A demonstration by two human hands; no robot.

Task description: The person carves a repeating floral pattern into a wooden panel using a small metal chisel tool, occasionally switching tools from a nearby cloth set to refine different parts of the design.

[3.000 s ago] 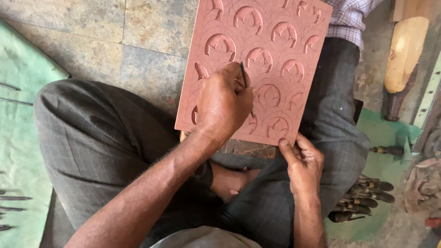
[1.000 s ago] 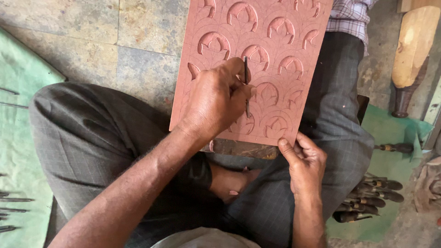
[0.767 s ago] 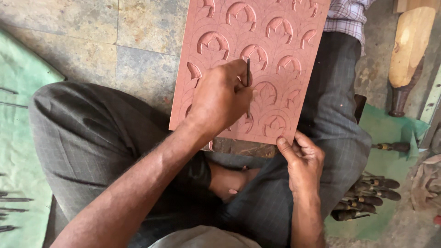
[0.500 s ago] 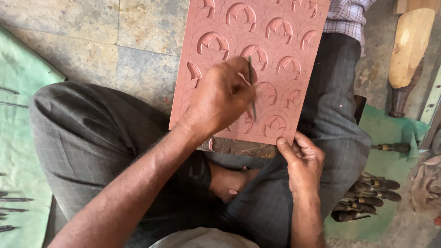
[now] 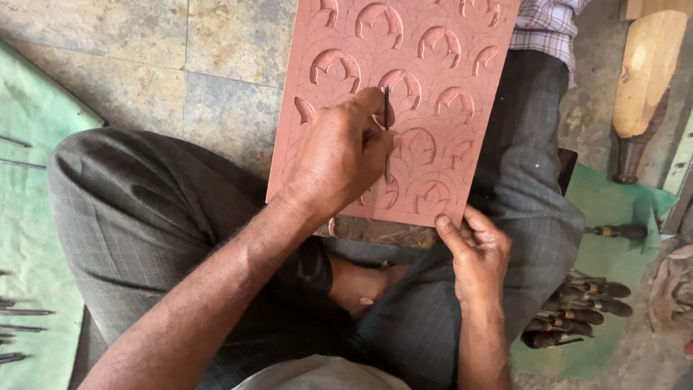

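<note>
The left hand [image 5: 339, 155] is closed around a thin metal graver [image 5: 387, 133], whose long axis runs almost straight up and down the reddish carved slab [image 5: 433, 43], tip low against a leaf motif just beside the knuckles. The slab leans across the person's lap, tilting away from them. The right hand [image 5: 473, 249] (the nearer one to the bottom edge) pinches that lower edge, thumb on top, bracing it.
</note>
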